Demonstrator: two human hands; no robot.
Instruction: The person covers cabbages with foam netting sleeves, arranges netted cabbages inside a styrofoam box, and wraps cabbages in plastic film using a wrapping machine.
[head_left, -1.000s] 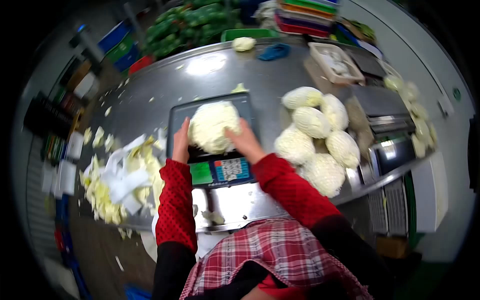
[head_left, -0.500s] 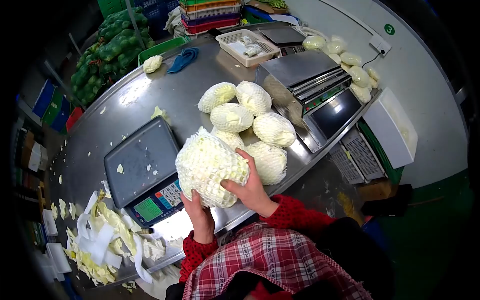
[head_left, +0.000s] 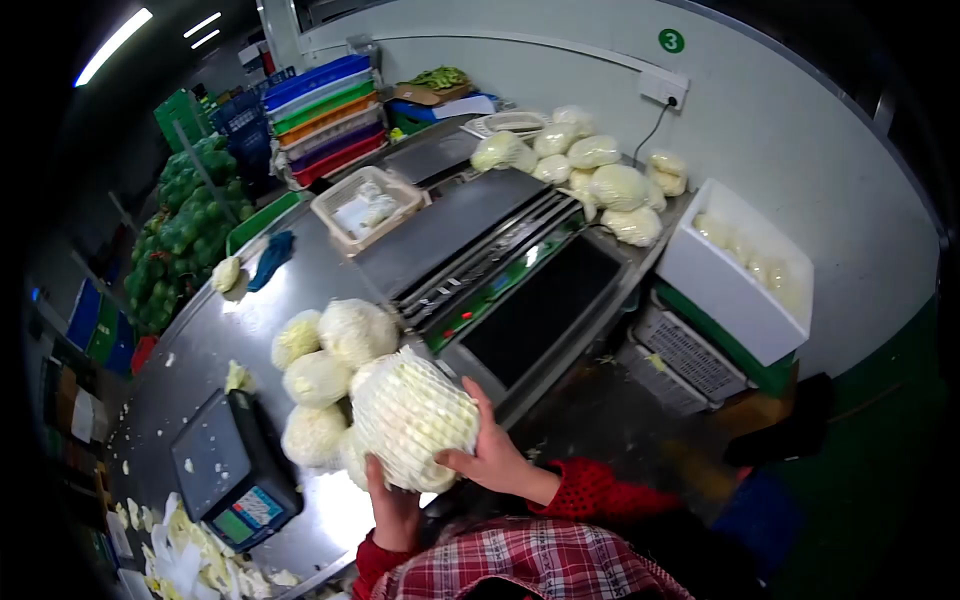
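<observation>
A pale cabbage in a white foam net is held up close in front of me. My left hand grips its lower left side, thumb showing on the net. From the right, my right hand closes round the other side; part of its fingers is hidden behind the cabbage. Just beyond lie several more netted cabbages on the steel table, some partly covered by the held one. To the left stands a digital scale with small leaf scraps on its pan.
Right of the pile is a film-wrapping machine, with several wrapped cabbages behind it. A beige basket and a blue glove lie farther back. A white foam box stands right; leaf trimmings lie front left.
The view has swung to the right, bringing the wrapping machine and foam box nearer the middle. Both hands still hold the cabbage, now in front of the pile's right side.
</observation>
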